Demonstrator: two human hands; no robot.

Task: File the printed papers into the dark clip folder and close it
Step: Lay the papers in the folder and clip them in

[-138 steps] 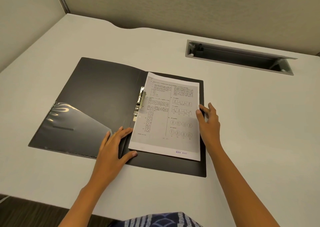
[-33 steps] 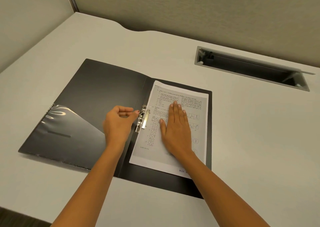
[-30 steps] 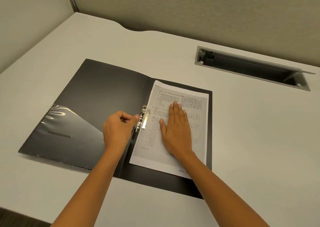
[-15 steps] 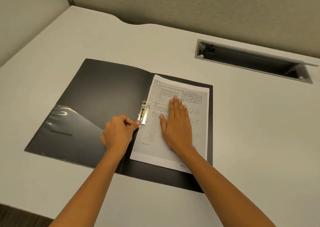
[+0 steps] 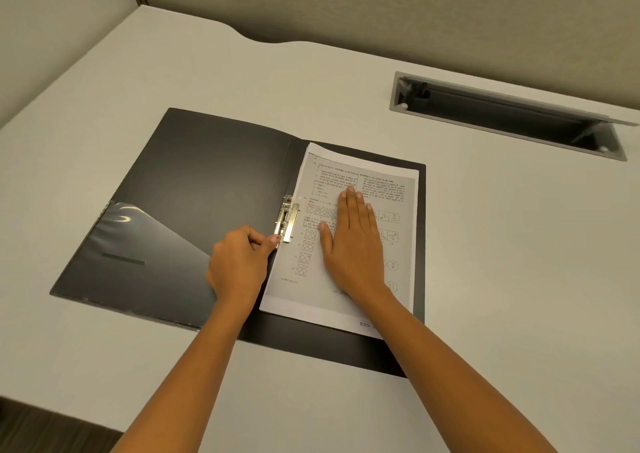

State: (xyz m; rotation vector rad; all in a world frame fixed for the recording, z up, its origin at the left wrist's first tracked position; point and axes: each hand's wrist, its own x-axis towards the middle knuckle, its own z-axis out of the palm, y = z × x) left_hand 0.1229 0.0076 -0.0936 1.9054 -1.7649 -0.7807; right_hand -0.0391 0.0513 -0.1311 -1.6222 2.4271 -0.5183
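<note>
The dark clip folder [image 5: 194, 189] lies open and flat on the white desk. The printed papers [image 5: 381, 182] rest on its right half, their left edge against the metal clip [image 5: 287, 218] by the spine. My right hand [image 5: 356, 241] lies flat on the papers, fingers stretched out and together. My left hand [image 5: 239, 262] sits on the left half, its fingers curled, with thumb and forefinger pinching the near end of the clip's lever. A clear corner pocket [image 5: 138, 244] covers the lower left of the inside cover.
A grey cable tray opening [image 5: 502, 116] is sunk into the desk at the back right. Beige partition walls [image 5: 381, 9] stand behind and to the left. The desk's front edge [image 5: 62, 407] runs close to me at the lower left.
My left hand has slid down along the spine and its thumb and forefinger have closed on the near end of the clip. My right hand has stayed flat on the papers.
</note>
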